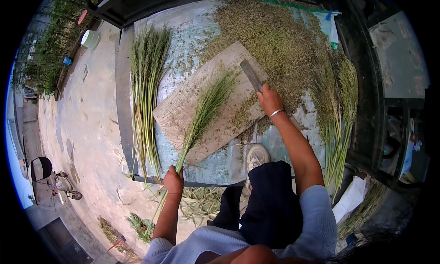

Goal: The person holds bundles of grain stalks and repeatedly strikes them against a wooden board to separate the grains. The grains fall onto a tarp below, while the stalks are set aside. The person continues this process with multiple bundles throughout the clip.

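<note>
My left hand (173,179) is closed round the stems of a bunch of green stalks (201,112). The feathery heads of this bunch lie across a wooden board (211,135) set at a slant. In my right hand (270,101) is a flat, dark blade (251,75) with a handle that runs back under my wrist. The blade's tip rests over or on the far right part of the board, apart from the stalks. Loose seed heads (279,39) are heaped beyond the board and to its right, with bits scattered on it.
A bluish sheet (188,25) covers the platform under the board. More stalks (149,90) lie at the left, and yellowish-green ones (341,108) at the right. My shoe (257,157) rests at the sheet's near edge. Dark metal rails (366,80) border the far and right sides.
</note>
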Demonstrator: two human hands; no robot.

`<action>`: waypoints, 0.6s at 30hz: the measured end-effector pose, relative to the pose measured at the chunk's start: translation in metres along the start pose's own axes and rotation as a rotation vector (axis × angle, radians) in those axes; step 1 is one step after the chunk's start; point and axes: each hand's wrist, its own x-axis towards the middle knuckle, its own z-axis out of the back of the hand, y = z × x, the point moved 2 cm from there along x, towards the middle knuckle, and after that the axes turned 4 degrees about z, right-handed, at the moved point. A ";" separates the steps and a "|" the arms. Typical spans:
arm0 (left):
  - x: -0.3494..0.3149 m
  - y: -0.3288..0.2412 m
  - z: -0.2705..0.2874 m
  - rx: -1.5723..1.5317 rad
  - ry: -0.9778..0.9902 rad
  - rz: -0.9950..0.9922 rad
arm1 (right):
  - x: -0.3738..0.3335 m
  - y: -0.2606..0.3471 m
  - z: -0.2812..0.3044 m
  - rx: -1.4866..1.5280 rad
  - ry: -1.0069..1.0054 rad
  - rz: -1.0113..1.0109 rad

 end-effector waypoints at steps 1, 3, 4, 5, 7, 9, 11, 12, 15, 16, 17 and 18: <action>0.014 -0.017 -0.001 -0.033 -0.015 0.002 | -0.005 -0.001 0.002 0.079 -0.100 -0.013; 0.040 -0.046 -0.009 -0.061 -0.055 -0.050 | -0.021 -0.008 -0.001 0.245 -0.282 -0.044; 0.049 -0.064 -0.012 0.006 -0.002 -0.076 | -0.034 -0.015 -0.002 0.300 -0.354 -0.122; 0.054 -0.078 -0.016 0.037 0.081 -0.086 | -0.045 -0.013 0.003 0.284 -0.399 -0.109; 0.052 -0.089 -0.025 0.063 0.128 -0.149 | -0.067 -0.005 0.020 0.257 -0.489 -0.082; 0.043 -0.093 -0.035 0.094 0.110 -0.206 | -0.087 0.010 0.029 0.233 -0.251 -0.046; 0.039 -0.099 -0.037 0.118 0.110 -0.241 | -0.094 0.038 0.036 0.167 -0.141 0.151; 0.039 -0.102 -0.032 0.129 0.122 -0.244 | -0.096 0.051 0.034 0.174 -0.115 0.289; 0.038 -0.106 -0.024 0.125 0.136 -0.243 | -0.095 0.084 0.007 0.174 0.041 0.455; 0.041 -0.111 -0.023 0.102 0.137 -0.261 | -0.092 0.081 -0.012 0.153 0.060 0.462; 0.042 -0.110 -0.020 0.006 0.193 -0.297 | -0.088 0.079 -0.028 0.147 0.083 0.475; 0.044 -0.106 -0.016 -0.090 0.247 -0.328 | -0.081 0.078 -0.031 0.133 0.112 0.470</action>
